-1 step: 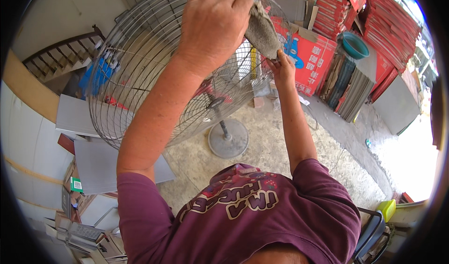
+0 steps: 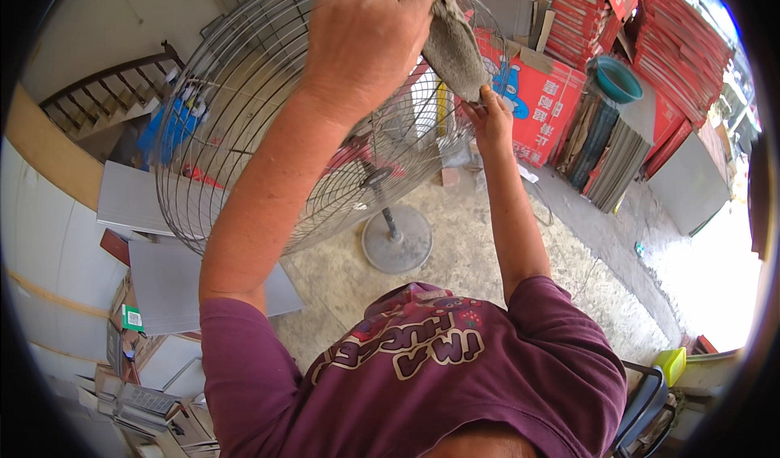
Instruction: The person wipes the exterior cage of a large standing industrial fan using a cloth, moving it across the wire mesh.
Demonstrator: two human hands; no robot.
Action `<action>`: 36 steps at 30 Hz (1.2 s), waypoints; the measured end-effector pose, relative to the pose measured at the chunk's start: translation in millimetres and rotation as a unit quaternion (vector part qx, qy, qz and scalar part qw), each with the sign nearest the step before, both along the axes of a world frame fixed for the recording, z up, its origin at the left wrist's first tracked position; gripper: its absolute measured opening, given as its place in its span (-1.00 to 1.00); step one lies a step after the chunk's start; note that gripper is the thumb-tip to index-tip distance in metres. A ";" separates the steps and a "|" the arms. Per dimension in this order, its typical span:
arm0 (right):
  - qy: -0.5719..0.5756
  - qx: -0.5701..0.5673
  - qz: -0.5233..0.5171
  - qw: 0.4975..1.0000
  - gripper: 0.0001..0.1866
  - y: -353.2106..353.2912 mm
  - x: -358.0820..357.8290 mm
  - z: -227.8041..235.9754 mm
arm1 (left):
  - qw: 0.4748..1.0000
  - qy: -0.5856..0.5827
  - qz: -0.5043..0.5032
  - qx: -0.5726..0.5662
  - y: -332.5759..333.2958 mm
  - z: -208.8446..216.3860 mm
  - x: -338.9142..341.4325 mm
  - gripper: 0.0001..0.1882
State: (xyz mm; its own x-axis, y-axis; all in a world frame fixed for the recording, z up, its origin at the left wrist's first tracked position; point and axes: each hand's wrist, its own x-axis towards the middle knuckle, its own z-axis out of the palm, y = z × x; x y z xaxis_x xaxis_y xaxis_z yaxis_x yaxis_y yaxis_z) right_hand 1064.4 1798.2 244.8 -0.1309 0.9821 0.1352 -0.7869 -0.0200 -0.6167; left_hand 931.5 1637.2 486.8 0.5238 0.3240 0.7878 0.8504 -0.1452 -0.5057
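Note:
A large standing fan with a round wire guard (image 2: 191, 190) fills the upper middle, and its pole runs down to a round grey base (image 2: 398, 243) on the floor. Reddish parts show through the wires. My left hand (image 2: 370, 32), a ring on one finger, is closed on a grey-brown cloth (image 2: 455, 56) at the top of the guard. The cloth hangs toward my right hand (image 2: 491, 115), whose thumb and fingers are closed at the guard's right rim, against the cloth's lower end. Whether the cloth is also in that pinch is hidden.
Red cartons (image 2: 540, 101) and stacked flat boards (image 2: 621, 162) stand at the right, with a teal basin (image 2: 619, 79) on top. Grey panels (image 2: 199, 287) and a telephone-like keypad device (image 2: 146, 399) lie at the left. A chair (image 2: 642, 405) is at lower right; a stair railing (image 2: 106, 84) is far left.
My left hand has shifted slightly up and left with the cloth. My right hand stays at the guard's rim.

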 end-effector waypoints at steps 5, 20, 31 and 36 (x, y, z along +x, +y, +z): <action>-0.004 0.029 0.025 0.999 -0.83 -29.2 -16.6 12.1 | 0.999 -0.027 0.029 0.009 -28.4 26.1 -26.4 -0.75; -0.104 0.205 -0.008 0.973 -0.82 -124.4 -72.7 52.2 | 0.970 -0.236 0.057 -0.024 -172.3 -5.5 -138.2 -0.75; -0.171 0.334 0.012 0.927 -0.78 -180.1 -121.6 38.2 | 0.919 -0.379 0.112 0.005 -267.7 -108.0 -203.7 -0.77; -0.250 0.361 0.004 0.899 -0.74 -193.9 -139.3 20.0 | 0.864 -0.490 0.110 0.041 -286.0 -164.6 -221.0 -0.81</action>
State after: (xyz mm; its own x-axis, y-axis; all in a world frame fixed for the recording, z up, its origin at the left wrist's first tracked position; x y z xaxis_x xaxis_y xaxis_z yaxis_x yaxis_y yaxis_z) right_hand 925.2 1604.3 264.9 -0.3588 0.6613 0.6587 -0.4103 0.5221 -0.7477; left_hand 710.5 1351.2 322.2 -0.4748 0.2535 0.8428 0.8783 0.0757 0.4720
